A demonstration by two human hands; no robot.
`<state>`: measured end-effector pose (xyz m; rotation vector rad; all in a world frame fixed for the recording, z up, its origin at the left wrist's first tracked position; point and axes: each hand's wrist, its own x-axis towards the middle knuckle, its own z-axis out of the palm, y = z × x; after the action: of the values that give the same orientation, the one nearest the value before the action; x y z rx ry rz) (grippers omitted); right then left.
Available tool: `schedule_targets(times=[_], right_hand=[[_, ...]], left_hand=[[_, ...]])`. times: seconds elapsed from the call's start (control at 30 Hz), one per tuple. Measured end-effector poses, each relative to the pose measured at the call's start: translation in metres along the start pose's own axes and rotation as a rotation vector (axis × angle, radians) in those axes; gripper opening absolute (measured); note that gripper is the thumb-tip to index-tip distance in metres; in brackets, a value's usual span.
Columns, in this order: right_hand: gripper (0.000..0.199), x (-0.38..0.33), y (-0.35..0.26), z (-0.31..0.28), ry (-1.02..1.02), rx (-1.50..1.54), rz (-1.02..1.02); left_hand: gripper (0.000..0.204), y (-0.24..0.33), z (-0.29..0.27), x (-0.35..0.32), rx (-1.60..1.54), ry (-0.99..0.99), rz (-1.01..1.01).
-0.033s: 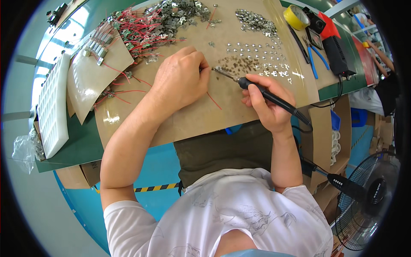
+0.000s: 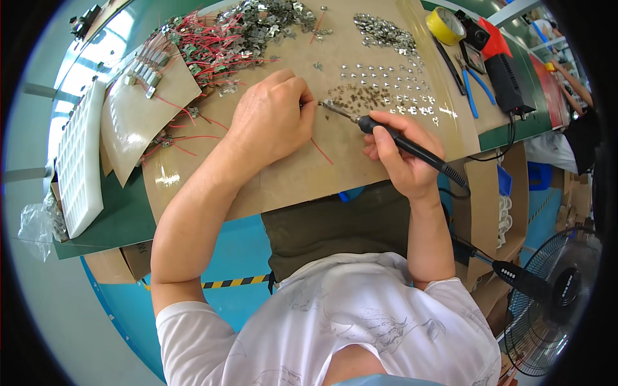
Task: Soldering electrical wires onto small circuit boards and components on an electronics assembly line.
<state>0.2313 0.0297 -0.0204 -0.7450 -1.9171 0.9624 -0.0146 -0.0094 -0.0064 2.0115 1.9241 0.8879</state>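
My right hand point(image 2: 409, 154) grips a black soldering iron point(image 2: 412, 147) like a pen, its metal tip pointing left. The tip ends close beside the fingers of my left hand point(image 2: 273, 116). That hand is closed in a pinch over the brown work sheet, and its fingers hide whatever they hold. From under its edge a thin red wire point(image 2: 322, 152) runs down to the right across the sheet. Just beyond the iron's tip lie small brownish bits point(image 2: 360, 98), with rows of small shiny metal parts point(image 2: 386, 77) behind them.
A heap of metal clips with red wires point(image 2: 238, 42) fills the far left. Loose metal parts point(image 2: 386, 33) lie at the back. At right are yellow tape point(image 2: 445, 26), blue-handled pliers point(image 2: 477, 90) and a black box point(image 2: 508, 83). A white gridded tray point(image 2: 80, 161) stands left; a fan point(image 2: 553, 302) lower right.
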Motion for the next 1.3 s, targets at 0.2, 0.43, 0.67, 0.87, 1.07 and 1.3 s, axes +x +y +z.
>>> schedule_targets(times=[0.2,0.43,0.67,0.87,1.07,1.3], right_hand=[[0.020,0.000,-0.001,0.000,-0.004,0.019,0.012],[0.020,0.000,0.000,0.000,0.003,0.032,0.015],[0.022,0.000,-0.003,0.002,0.025,0.091,0.072],[0.023,0.002,-0.001,0.001,-0.010,0.017,0.007],[0.023,-0.003,0.001,-0.004,0.006,0.012,-0.038],[0.024,-0.005,0.004,-0.009,0.131,0.002,-0.089]], left_hand=[[0.012,0.000,0.001,0.000,0.014,-0.002,0.008],[0.012,0.000,0.000,0.000,0.016,0.002,0.021],[0.011,-0.005,0.003,-0.001,0.025,0.021,0.051],[0.011,-0.005,0.004,-0.001,0.019,0.025,0.048],[0.010,0.002,0.002,-0.001,0.024,0.017,0.025],[0.011,0.001,0.000,-0.001,0.020,-0.027,-0.033]])
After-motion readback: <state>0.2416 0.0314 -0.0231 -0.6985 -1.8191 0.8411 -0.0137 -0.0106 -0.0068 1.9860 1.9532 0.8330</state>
